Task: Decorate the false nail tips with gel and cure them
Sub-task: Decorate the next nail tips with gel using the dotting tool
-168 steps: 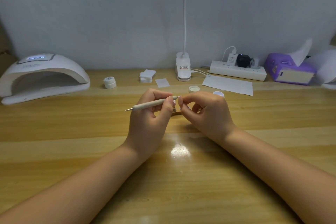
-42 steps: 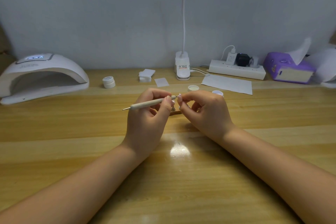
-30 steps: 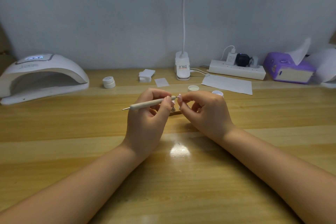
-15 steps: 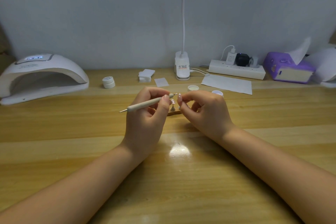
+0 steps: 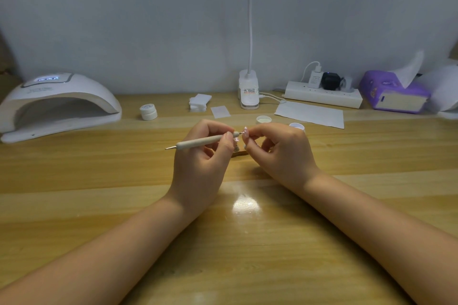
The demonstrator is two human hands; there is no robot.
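Observation:
My left hand (image 5: pixel 200 163) grips a beige dotting pen (image 5: pixel 198 142) with its fine tip pointing right at a pink false nail tip (image 5: pixel 245 130). My right hand (image 5: pixel 280 153) pinches that nail tip between thumb and forefinger. Both hands hover over the middle of the wooden table (image 5: pixel 99 173). Between the hands, a small nail stand (image 5: pixel 236 147) is partly hidden. Two open gel pots, one cream (image 5: pixel 263 119) and one white (image 5: pixel 296 126), sit just behind my right hand. The white curing lamp (image 5: pixel 57 104) stands at the far left with its display lit.
A closed white jar (image 5: pixel 148 111), a stack of white wipes (image 5: pixel 199 102) and a loose wipe (image 5: pixel 220 111) lie at the back. A clip lamp base (image 5: pixel 248 90), paper sheet (image 5: pixel 309 114), power strip (image 5: pixel 322 96) and purple tissue pack (image 5: pixel 394 93) line the back right.
The pen dipped slightly away from the nail tip half a second ago, and its tip is now back against it. Both hands otherwise stay in place.

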